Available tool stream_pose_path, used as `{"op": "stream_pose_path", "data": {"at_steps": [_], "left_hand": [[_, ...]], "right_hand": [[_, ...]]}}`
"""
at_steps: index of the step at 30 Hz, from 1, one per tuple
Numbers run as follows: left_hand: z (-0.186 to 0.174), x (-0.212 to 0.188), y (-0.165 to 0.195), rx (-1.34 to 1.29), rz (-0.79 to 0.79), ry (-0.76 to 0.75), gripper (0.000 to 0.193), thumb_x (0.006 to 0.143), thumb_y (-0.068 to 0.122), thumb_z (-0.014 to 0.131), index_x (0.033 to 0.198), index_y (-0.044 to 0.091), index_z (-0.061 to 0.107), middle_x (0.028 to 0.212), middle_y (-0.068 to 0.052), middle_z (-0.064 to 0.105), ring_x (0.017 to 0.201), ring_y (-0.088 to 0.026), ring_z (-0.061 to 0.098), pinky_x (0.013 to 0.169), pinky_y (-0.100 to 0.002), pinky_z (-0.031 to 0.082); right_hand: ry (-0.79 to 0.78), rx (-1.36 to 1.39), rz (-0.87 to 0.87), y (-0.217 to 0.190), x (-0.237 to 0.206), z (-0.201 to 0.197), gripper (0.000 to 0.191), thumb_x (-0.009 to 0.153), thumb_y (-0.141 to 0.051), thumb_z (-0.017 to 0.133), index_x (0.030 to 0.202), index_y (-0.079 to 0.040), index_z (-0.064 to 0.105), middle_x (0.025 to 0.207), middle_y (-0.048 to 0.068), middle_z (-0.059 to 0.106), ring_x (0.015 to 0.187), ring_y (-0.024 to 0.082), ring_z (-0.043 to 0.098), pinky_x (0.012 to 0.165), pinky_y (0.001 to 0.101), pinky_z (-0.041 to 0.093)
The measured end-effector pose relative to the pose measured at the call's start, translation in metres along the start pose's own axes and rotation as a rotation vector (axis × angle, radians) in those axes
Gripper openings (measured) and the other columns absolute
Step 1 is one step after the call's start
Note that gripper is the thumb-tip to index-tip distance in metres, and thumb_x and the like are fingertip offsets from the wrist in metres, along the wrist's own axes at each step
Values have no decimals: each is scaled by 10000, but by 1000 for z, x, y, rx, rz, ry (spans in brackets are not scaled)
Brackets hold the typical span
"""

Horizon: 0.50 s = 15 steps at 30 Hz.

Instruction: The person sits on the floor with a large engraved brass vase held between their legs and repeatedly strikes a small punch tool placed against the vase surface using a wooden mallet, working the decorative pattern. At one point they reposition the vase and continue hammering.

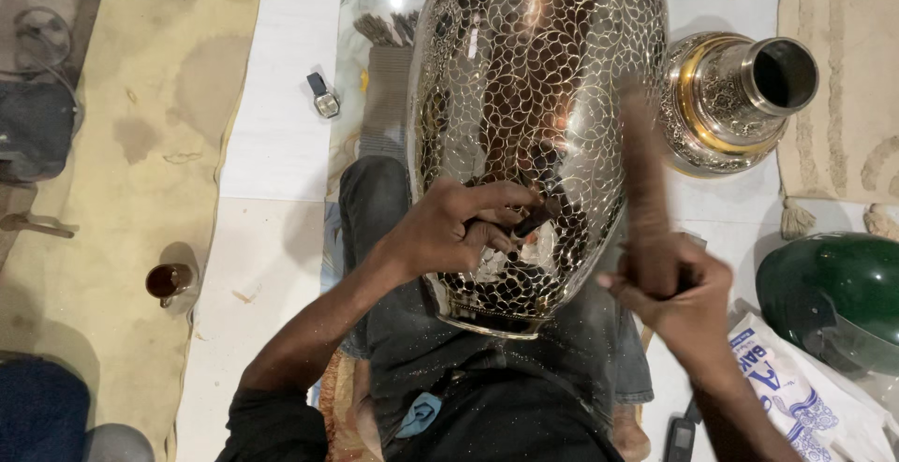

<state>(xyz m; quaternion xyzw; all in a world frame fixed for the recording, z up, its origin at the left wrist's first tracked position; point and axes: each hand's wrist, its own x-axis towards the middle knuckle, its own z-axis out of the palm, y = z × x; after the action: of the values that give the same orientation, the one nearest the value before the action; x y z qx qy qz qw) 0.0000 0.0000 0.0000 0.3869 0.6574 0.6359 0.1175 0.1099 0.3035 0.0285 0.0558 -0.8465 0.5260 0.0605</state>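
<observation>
White floor, mats. Vase [536, 134] on lap, scale pattern covers most. Left hand [448, 231] pinches chisel [536, 220]; right hand [676, 286] grips blurred mallet [641, 172].

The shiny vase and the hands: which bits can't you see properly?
Head view:
- Top of the metal vase: cut off by the upper edge.
- Mallet in the right hand: blurred.
- Small tool in the left hand: fingers hide most of it.
- Green helmet: cut off at the right edge.
</observation>
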Motion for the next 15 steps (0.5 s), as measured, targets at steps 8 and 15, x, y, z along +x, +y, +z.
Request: {"op": "stream_pose_path", "data": {"at_steps": [8,15], "left_hand": [[1,1,3,-1,-43,11,776,688,-169,360,1389,58,603,1229,-197,739,1040,-313,797,882,-329,637],[2,1,8,-115,16,50,767,668,-149,354,1372,36,598,1309,-216,678,1131,-379,741,921,-370,617]], "right_hand": [[-164,-654,-35,-62,58,-31,257,661,-1,805,891,-20,692,729,107,706,593,199,662,552,361,513],[-354,-740,-11,-81,68,-24,339,568,-72,773,881,-35,649,639,149,628,600,304,591,572,418,438]]}}
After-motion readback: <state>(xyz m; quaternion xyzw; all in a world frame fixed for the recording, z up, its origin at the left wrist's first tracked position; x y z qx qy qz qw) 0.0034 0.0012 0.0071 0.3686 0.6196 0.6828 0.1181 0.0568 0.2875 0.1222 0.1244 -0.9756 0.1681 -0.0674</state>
